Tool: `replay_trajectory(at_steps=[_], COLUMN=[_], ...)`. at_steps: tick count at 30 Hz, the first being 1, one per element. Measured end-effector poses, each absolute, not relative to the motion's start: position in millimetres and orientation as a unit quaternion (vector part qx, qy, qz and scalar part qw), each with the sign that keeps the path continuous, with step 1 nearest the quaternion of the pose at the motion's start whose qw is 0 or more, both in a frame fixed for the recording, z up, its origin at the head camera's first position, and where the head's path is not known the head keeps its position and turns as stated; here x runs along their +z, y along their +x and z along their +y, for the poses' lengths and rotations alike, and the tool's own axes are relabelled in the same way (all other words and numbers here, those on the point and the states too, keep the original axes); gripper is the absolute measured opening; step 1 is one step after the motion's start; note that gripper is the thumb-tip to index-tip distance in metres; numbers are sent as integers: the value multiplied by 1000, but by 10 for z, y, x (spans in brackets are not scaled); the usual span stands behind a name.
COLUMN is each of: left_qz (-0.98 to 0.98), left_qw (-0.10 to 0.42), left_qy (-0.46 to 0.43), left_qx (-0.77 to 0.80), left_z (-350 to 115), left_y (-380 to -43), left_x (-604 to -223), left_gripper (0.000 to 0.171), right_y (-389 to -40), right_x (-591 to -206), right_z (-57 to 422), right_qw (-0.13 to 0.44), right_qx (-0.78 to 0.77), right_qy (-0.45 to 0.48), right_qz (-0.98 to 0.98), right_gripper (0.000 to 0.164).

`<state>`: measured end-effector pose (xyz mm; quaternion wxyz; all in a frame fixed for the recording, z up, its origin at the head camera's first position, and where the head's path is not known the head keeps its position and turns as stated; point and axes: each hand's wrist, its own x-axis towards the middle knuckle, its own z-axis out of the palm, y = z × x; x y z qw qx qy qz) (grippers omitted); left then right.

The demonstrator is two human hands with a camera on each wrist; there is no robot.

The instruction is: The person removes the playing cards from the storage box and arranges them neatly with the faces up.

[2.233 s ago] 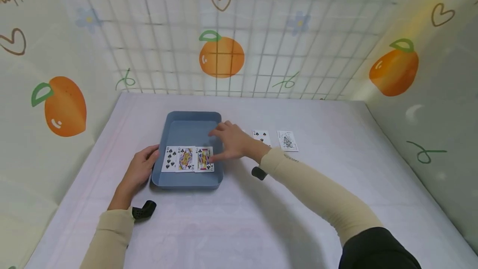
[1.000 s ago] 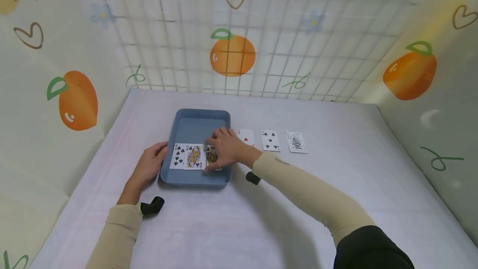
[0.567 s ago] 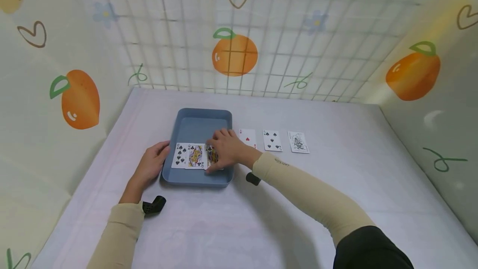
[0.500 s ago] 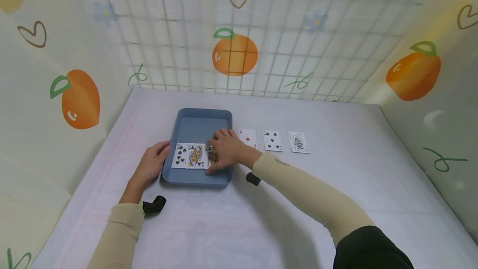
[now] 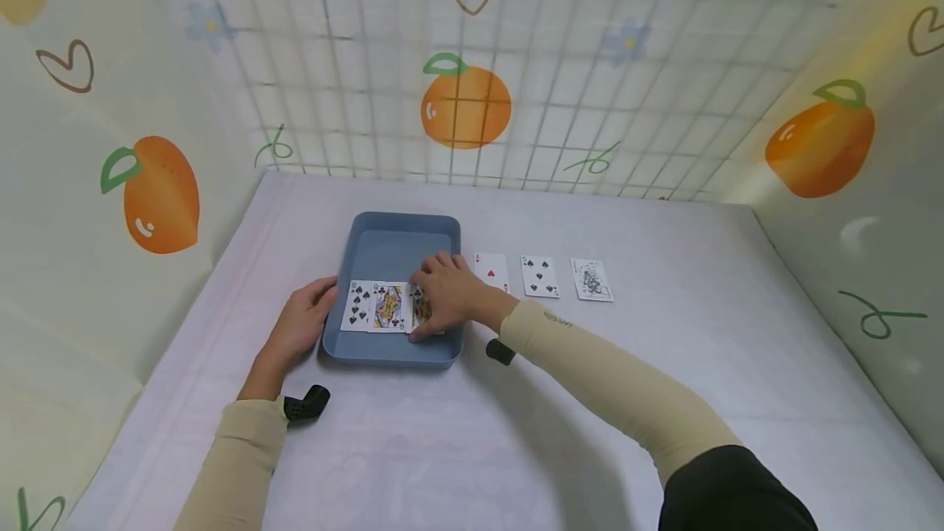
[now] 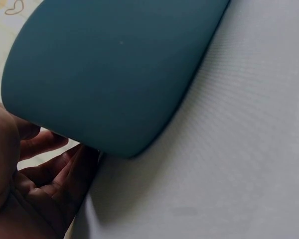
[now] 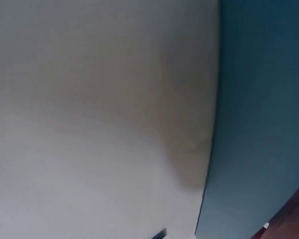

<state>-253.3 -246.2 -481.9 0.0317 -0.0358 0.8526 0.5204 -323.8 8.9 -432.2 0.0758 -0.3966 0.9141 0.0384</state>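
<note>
In the head view a blue-grey tray [image 5: 401, 246] lies on the table, with several playing cards side by side, slightly overlapping, in its near half. These are a spade number card [image 5: 357, 306], a queen [image 5: 388, 306] and another face card [image 5: 420, 306]. My right hand [image 5: 453, 293] spans that face card, fingers at its far edge and thumb at its near edge, covering most of it. My left hand [image 5: 298, 319] holds the tray's left side; in the left wrist view its bent fingers [image 6: 55, 172] touch the tray wall [image 6: 114, 74].
Right of the tray lie a red heart card [image 5: 490, 269], a five of spades [image 5: 541, 276] and a joker [image 5: 592, 279]. Both wrists carry black camera mounts [image 5: 307, 404]. Beyond the white tablecloth [image 5: 560, 400] stands a wire grid [image 5: 546, 97] behind an orange-printed curtain.
Since the earliest frame my right hand has come down over the right-hand face card, thumb and fingers closing in on its edges. Lately it stays still. The whole view has shifted slightly.
</note>
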Motion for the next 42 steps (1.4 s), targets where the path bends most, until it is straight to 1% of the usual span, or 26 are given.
replay_trajectory(at_steps=[7,16,27,42], left_qz=[855,855,863,867], left_qw=[33,30,25,34], left_qy=[-33,-22,-15,-19], left_qx=[517,518,504,497], left_z=[-2399,-2338,-2307,-2435], left_y=[-2530,-2532,-2536,-2467], left_x=[-4794,-4767,-4788,-4814], left_gripper=[47,47,47,51], right_y=[-3243,-3263,-3262,-3131], right_x=[-4274,-4169,-3943,-3882], right_z=[146,258,388,741], right_qw=[78,60,35,44], right_qx=[35,36,28,13], right_qy=[-390,-397,-402,-385], right_qz=[917,915,914,922], right_gripper=[92,92,90,89])
